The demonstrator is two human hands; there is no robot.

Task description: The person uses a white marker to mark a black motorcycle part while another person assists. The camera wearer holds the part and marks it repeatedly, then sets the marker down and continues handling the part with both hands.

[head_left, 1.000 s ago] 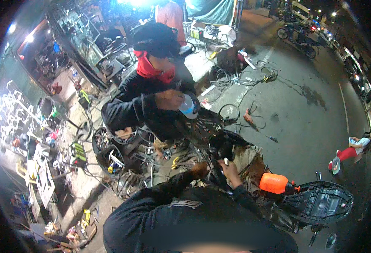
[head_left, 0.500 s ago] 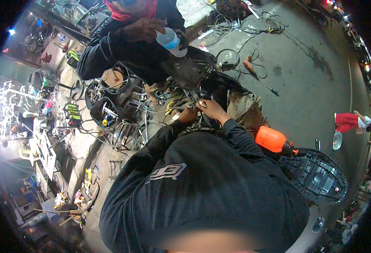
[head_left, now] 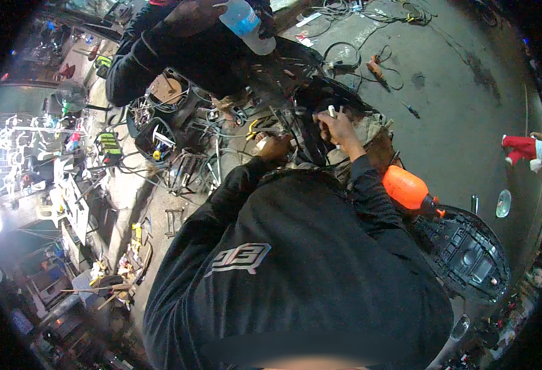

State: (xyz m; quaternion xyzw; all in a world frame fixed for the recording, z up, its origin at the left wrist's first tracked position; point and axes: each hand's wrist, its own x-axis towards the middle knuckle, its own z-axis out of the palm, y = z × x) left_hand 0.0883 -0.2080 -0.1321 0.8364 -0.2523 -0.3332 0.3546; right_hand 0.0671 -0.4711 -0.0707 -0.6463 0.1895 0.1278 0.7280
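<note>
I am bent over a dark, partly stripped motorbike with bare metal tubes and cables showing. My right hand is raised over its dark body, fingers closed around a small white stick-like piece; its exact kind is too small to tell. Lower and to the left, my left hand is curled beside the frame tubes, and what its fingers hold, if anything, is hidden. Across the motorbike, a co-worker in dark sleeves holds a clear plastic bottle with a blue label.
An orange pump sprayer stands by my right elbow, beside a black motorbike seat base. Bins of tools and loose metal parts lie on the left. An orange power tool and cables are on the ground at far right.
My right hand has moved right and up, away from my left, carrying the white piece. The left hand stays near the frame. The co-worker's bottle has risen slightly.
</note>
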